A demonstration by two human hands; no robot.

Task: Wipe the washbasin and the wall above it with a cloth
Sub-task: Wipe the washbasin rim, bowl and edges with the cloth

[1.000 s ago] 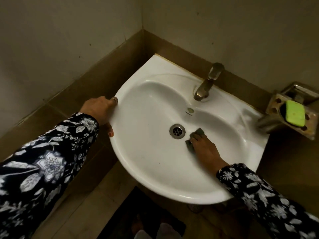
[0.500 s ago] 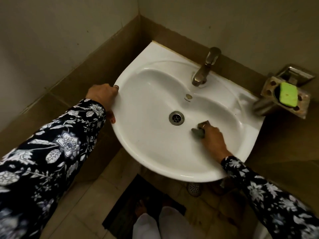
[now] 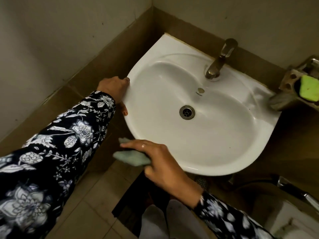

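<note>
A white corner washbasin (image 3: 215, 149) hangs below a pale wall (image 3: 259, 16) with a brown tiled band. Its drain (image 3: 187, 112) sits in the bowl's middle. My left hand (image 3: 114, 88) grips the basin's left rim, thumb under the edge. My right hand (image 3: 160, 163) is at the front left rim, outside the bowl, holding a pale green cloth (image 3: 131, 157) against the basin's outer edge. Part of the cloth is hidden under my fingers.
A metal tap (image 3: 219, 61) stands at the basin's back. A wall-mounted soap holder (image 3: 290, 87) with a green soap bar (image 3: 308, 87) is at the right. Below are a dark floor mat (image 3: 138, 204), tiled floor and a white fixture (image 3: 293, 221) at bottom right.
My right hand has moved with the cloth out of the bowl near the drain to the basin's front left rim. My left hand has stayed on the left rim.
</note>
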